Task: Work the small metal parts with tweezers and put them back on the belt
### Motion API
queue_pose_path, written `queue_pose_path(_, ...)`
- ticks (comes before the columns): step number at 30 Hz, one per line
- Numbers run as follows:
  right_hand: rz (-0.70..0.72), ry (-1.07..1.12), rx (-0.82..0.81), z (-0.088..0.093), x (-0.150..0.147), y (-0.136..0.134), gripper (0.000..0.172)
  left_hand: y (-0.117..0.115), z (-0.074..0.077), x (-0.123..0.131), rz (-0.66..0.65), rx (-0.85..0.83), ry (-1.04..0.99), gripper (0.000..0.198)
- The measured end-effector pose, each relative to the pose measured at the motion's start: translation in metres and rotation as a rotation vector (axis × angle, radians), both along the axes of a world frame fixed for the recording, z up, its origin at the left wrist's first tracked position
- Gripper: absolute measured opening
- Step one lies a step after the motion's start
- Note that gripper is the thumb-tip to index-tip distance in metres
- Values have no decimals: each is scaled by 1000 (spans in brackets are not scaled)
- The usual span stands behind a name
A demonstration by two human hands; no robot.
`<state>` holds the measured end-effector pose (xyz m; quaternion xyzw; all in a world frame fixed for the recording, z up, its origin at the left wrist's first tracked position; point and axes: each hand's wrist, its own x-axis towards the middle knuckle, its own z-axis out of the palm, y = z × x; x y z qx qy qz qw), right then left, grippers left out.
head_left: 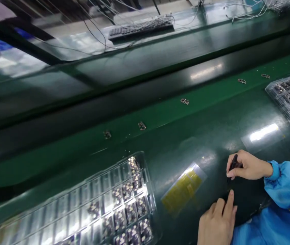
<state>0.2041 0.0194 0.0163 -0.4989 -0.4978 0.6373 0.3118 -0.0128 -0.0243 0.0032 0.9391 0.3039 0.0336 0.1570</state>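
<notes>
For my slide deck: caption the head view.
Right hand holding a slim black tool near the left hand, beside a rectangular yellow sheet on a dark green worktop.

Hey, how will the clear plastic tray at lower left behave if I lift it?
The clear plastic tray will probably flex, since its walls look thin. Its right-hand end may feel heavier, as most visible electronic parts sit there.

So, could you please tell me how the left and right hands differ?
The right hand pinches a dark slim tool; the left hand shows no tool. The left hand extends its index finger, while the right hand is curled. Both are bare and close together.
</notes>
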Motion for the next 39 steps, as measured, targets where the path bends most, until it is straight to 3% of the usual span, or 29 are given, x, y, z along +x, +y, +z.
queue_pose_path(7,97,-204,90,2,-3,3,4,-3,0,4,12,14,89,40)
queue_pose_path(12,102,-142,42,0,-4,3,6,-3,0,3,9,13,97,41)
queue_pose_path(20,-10,20,-41,-4,-3,-3,14,-3,0,4,6,20,83,39)
queue_pose_path(29,-98,54,-67,-6,-5,-5,21,-3,-1,1,42,-36,31,36)
queue_pose_path(33,-248,146,-104,-5,-3,-2,28,-7,-2,0,66,-60,-1,37)
queue_pose_path(36,-381,213,-82,-7,-1,0,29,13,7,-6,96,-161,-65,40)
queue_pose_path(39,-439,275,-59,-9,0,5,28,72,23,-11,312,-284,-158,35)
